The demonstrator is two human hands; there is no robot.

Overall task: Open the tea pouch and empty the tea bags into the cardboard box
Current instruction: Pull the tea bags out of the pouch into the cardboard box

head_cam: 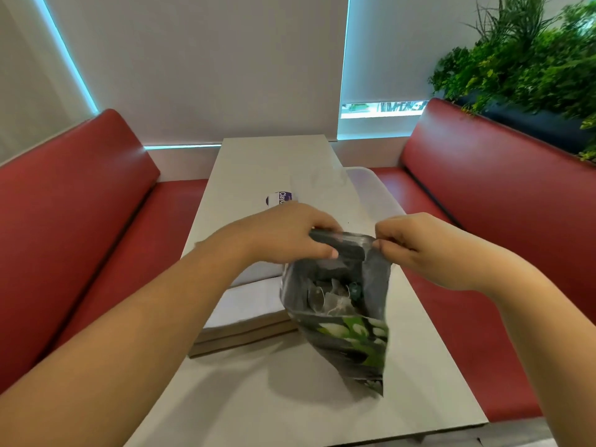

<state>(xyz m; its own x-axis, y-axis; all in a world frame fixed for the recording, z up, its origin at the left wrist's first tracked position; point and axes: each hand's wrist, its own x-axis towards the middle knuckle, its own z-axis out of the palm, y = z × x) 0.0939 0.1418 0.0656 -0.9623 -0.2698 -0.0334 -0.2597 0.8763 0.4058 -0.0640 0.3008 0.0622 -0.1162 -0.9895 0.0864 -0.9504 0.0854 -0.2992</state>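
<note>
Pale matte table (225, 398), flanked by red padded benches (80, 188): a tea pouch (351, 343) is held open.
Glossy and crinkled, dark with green-and-white print, the pouch is held just right of the flat cardboard box (245, 337); translucent tea bags (332, 296) are seen inside; its left rim is gripped by the curled left hand (283, 235); its right rim is pinched by the right hand (422, 246); a clear plastic tub (377, 188) lies beyond.
</note>
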